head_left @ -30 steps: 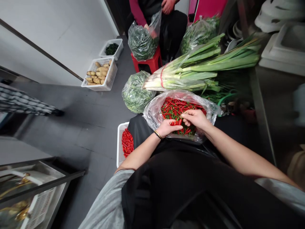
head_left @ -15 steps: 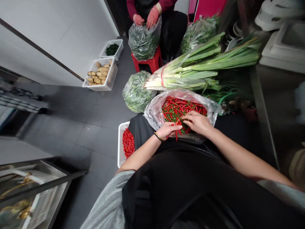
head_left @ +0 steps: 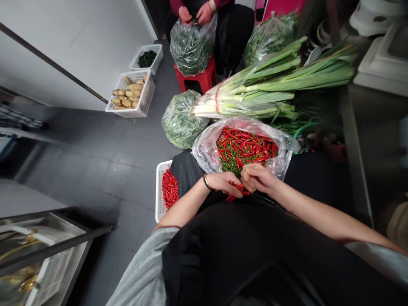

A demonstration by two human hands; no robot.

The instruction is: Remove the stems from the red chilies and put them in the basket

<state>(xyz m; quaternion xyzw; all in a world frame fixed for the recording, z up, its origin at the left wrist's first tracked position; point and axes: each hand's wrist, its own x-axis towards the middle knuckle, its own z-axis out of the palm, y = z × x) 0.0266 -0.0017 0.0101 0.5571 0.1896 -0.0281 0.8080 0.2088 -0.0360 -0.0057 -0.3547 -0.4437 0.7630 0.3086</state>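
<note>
The left hand (head_left: 223, 182) is curled almost shut around a small bunch of red chillies (head_left: 236, 190), held just above the lap. The right hand (head_left: 257, 178) is curled close beside it, its fingers at the bunch, though whether they grip it cannot be told. The clear plastic bag (head_left: 204, 153) on the lap, at the centre of the frame, holds a large heap of loose chillies (head_left: 245, 148), red mixed with some green. A much smaller pile of red chillies (head_left: 170, 189) lies in the white plastic basket (head_left: 160, 208) on the floor at lower centre-left, so most remain in the bag. At top centre, a co-worker's gloved hands (head_left: 204, 13) work at a bag of greens (head_left: 191, 49).
</note>
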